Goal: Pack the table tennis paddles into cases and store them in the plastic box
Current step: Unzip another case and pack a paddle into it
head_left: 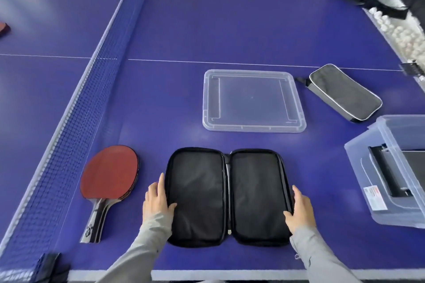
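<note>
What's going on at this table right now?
A person has a black paddle case spread open on the table, left hand and right hand pressing its outer edges. A stack of red paddles lies left of it, not yet packed. Beyond sit a clear lid and a closed case; the plastic box stands at right.

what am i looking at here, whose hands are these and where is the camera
No machine here: a person wears a camera on the head, looking down at their own hands. The left hand and right hand rest on the outer edges of an open black case, spread flat and empty on a blue table tennis table. Left of it lies a stack of red paddles. Beyond are a clear lid, a closed case and, at right, the plastic box.
</note>
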The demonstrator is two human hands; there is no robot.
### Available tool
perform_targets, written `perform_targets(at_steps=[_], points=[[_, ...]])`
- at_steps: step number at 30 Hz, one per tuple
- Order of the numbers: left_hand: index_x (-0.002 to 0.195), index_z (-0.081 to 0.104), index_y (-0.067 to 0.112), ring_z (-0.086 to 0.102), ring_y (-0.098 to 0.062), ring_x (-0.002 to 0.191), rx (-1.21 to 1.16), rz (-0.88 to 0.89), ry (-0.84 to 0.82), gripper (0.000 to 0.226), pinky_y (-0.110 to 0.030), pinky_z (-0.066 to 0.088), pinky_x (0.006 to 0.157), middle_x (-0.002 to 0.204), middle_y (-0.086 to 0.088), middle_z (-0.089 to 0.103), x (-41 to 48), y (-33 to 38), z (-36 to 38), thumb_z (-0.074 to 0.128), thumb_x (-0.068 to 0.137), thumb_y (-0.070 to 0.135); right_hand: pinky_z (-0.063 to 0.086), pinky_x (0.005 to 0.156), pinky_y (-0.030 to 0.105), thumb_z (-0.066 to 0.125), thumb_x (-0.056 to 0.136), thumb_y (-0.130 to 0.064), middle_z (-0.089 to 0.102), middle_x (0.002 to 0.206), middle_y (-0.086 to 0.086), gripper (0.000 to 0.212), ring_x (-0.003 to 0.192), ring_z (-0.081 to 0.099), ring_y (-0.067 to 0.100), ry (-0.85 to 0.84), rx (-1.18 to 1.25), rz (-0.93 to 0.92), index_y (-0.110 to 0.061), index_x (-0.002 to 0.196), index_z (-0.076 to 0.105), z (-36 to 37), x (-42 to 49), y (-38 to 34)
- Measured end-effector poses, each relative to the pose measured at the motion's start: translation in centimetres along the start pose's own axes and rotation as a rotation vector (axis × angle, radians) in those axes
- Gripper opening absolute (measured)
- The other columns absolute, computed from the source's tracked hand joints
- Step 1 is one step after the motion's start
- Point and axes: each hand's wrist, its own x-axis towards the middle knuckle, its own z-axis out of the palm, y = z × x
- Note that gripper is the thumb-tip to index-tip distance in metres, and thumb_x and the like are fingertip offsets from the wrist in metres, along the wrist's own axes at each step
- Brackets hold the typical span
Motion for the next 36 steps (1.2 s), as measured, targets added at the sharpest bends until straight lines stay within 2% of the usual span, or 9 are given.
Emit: perform_targets(at_steps=[4, 6, 9, 11, 14, 17, 19, 26, 36], points=[[0.129, 0.058, 0.016, 0.054, -0.030, 0.123, 0.353, 0.426, 0.190, 0.092, -0.045, 0.049, 0.091, 0.141, -0.010, 0.049, -1.0, -0.7, 1.1, 0.091, 0.046, 0.038, 0.039, 0.102, 0.044, 0.069, 0.082, -0.033, 0.033, 0.152, 0.008, 0.075, 0.139, 0.033, 0.028, 0.077, -0.407, -0.333, -0.020, 0.146, 0.032, 0.9, -1.5, -0.7], [0.126, 0.059, 0.020, 0.028, -0.023, 0.142, 0.420, 0.599, 0.193, 0.080, -0.042, 0.032, 0.107, 0.155, -0.003, 0.024, -1.5, -1.1, 2.0, 0.081, 0.057, 0.053, 0.029, 0.111, 0.042, 0.061, 0.086, -0.040, 0.020, 0.157, 0.004, 0.074, 0.145, 0.019, 0.024, -0.018, -0.477, -0.423, -0.023, 0.148, 0.024, 2.0, -2.2, -1.2], [0.130, 0.056, 0.019, -0.018, -0.014, 0.145, 0.422, 0.593, 0.127, 0.088, -0.037, 0.005, 0.111, 0.159, 0.003, -0.011, -2.0, -1.4, 3.2, 0.081, 0.054, 0.057, 0.015, 0.117, 0.035, 0.043, 0.094, -0.048, -0.009, 0.159, -0.004, 0.073, 0.147, -0.005, 0.017, -0.127, -0.559, -0.384, -0.029, 0.150, 0.002, 3.7, -2.8, -1.3], [0.123, 0.063, 0.018, -0.021, -0.013, 0.144, 0.437, 0.573, 0.098, 0.089, -0.035, 0.001, 0.112, 0.159, 0.002, -0.003, -1.9, -1.3, 3.0, 0.085, 0.046, 0.057, 0.013, 0.118, 0.035, 0.041, 0.095, -0.048, -0.013, 0.159, -0.005, 0.072, 0.147, -0.008, 0.016, -0.126, -0.566, -0.355, -0.029, 0.150, -0.001, 4.1, -3.0, -1.6], [0.122, 0.064, 0.020, -0.022, -0.011, 0.143, 0.442, 0.566, 0.193, 0.079, -0.035, 0.005, 0.112, 0.156, 0.005, -0.023, -1.4, -1.7, 2.0, 0.083, 0.053, 0.053, 0.017, 0.118, 0.034, 0.042, 0.094, -0.048, -0.012, 0.159, -0.005, 0.072, 0.147, -0.007, 0.017, -0.112, -0.581, -0.349, -0.028, 0.150, 0.001, 4.2, -2.9, -2.0], [0.127, 0.060, 0.014, 0.022, -0.020, 0.143, 0.325, 0.387, 0.329, 0.076, -0.045, 0.037, 0.103, 0.156, -0.002, 0.018, -0.9, -3.4, -0.9, 0.085, 0.060, 0.040, 0.022, 0.115, 0.030, 0.042, 0.094, -0.049, -0.011, 0.159, -0.004, 0.072, 0.147, -0.006, 0.017, -0.099, -0.582, -0.353, -0.028, 0.150, 0.001, 4.4, -2.8, -1.9], [0.134, 0.052, 0.010, 0.041, -0.028, 0.134, 0.225, 0.156, 0.384, 0.073, -0.048, 0.041, 0.099, 0.149, -0.009, 0.037, -0.5, -5.7, -3.2, 0.079, 0.070, 0.033, 0.024, 0.114, 0.029, 0.042, 0.094, -0.049, -0.010, 0.159, -0.004, 0.073, 0.147, -0.006, 0.017, -0.089, -0.593, -0.347, -0.028, 0.150, 0.002, 4.7, -2.8, -2.1], [0.138, 0.040, 0.006, 0.042, -0.041, 0.120, 0.010, -0.373, 0.277, 0.079, -0.056, 0.040, 0.092, 0.132, -0.020, 0.047, -0.6, -14.6, -6.9, 0.074, 0.075, 0.040, 0.026, 0.114, 0.029, 0.046, 0.092, -0.048, -0.010, 0.159, -0.006, 0.075, 0.147, -0.006, 0.015, -0.095, -0.592, -0.318, -0.029, 0.150, 0.002, 4.8, -2.7, -2.8], [0.091, 0.058, 0.004, 0.053, -0.041, 0.094, -0.166, -0.434, 0.261, 0.031, -0.049, 0.044, 0.079, 0.096, -0.019, 0.055, 0.6, -15.7, -5.6, 0.074, 0.076, 0.027, 0.033, 0.107, 0.021, 0.045, 0.094, -0.044, -0.009, 0.159, -0.005, 0.072, 0.147, -0.006, 0.015, -0.146, -0.597, -0.301, -0.027, 0.150, 0.002, 4.2, -2.7, -3.6]])
